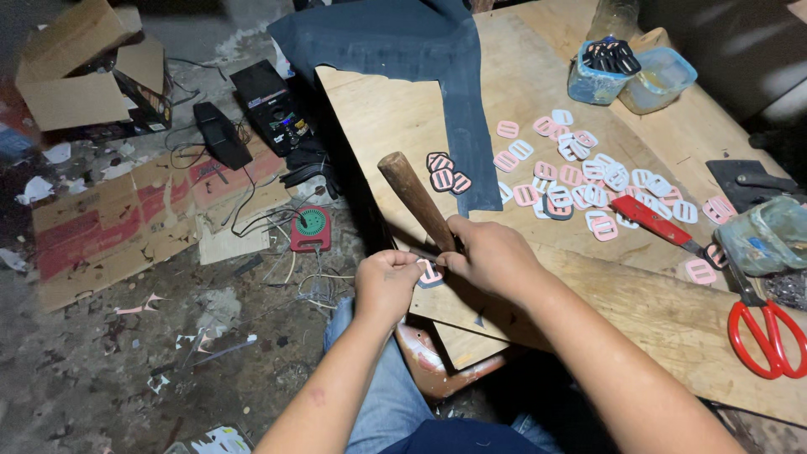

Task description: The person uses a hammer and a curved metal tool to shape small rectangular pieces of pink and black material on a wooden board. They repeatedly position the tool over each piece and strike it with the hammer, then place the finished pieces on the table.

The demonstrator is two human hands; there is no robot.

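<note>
Rt hand (492, 252) closed round wooden handle (416, 197), w/ pink buckle (429, 271) at plywood board (395, 126) front edge. Lt hand (385, 282) fingers curled, pinching same buckle. Red scissors (769, 332) far rt on board.

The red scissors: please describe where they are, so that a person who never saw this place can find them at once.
Start at the plywood work table and follow its right side toward the near edge. The red scissors lie there on a wooden plank, just below a clear plastic tub. Their big red loop handles set them apart from the red-handled knife, which has a straight handle and lies among the pink buckles.
</note>
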